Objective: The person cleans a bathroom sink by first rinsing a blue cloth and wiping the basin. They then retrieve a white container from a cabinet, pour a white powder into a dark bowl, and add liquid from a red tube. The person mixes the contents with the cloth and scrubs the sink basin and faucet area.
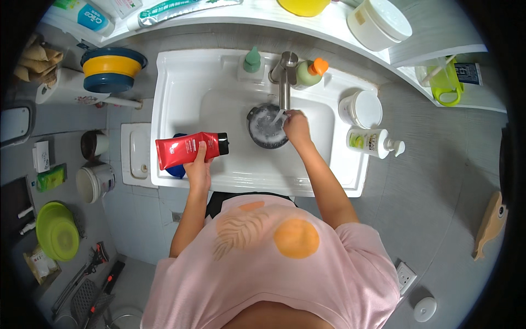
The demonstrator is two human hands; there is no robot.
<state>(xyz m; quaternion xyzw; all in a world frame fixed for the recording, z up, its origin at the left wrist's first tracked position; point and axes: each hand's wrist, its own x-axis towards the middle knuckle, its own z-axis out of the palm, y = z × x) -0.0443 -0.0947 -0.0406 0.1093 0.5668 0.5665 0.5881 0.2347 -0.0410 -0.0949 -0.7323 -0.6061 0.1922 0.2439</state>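
My left hand [199,167] is closed around a red squeeze tube [183,149] with a black cap, held level above the left side of the white sink [183,82]. Under the tube, a blue object [176,171] is mostly covered. My right hand [296,127] is at the tap's spout, fingers curled together beside the running water; what they grip, if anything, is hidden. Below the metal tap [285,88], a dark round bowl [267,126] in the basin holds foamy water, and the stream falls into it.
Behind the basin stand a green-topped dispenser [252,61] and an orange-topped pump bottle [311,72]. On the right edge are a white tub [361,108] and a white pump bottle [372,142]. A white shelf [323,24] with toiletries curves across the back.
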